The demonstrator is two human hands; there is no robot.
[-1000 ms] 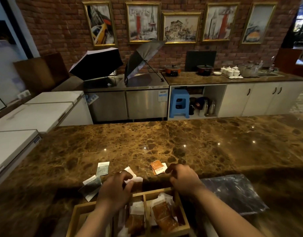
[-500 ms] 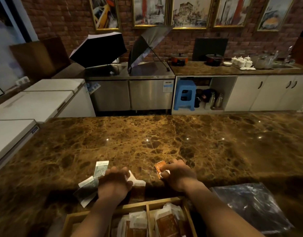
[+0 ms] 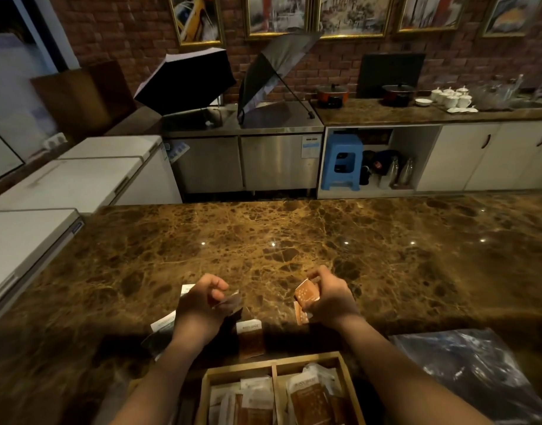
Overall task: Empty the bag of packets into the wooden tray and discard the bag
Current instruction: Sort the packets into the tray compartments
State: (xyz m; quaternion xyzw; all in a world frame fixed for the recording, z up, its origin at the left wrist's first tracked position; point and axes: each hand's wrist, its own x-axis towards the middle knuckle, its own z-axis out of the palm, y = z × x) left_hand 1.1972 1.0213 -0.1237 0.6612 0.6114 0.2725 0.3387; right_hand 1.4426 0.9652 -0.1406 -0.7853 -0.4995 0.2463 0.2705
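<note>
Packets [image 3: 309, 400] already fill much of the wooden tray [image 3: 274, 365] below me, but my left hand [image 3: 199, 305] pinches a grey stray, my right hand [image 3: 331, 299] grips an orange packet [image 3: 306, 294], others dot the counter [image 3: 263, 234], and the emptied bag [image 3: 472, 369] awaits discarding.

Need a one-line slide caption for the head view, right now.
Both hands lift packets off the marble counter: right hand holds an orange packet, left hand another, above the wooden tray.
</note>
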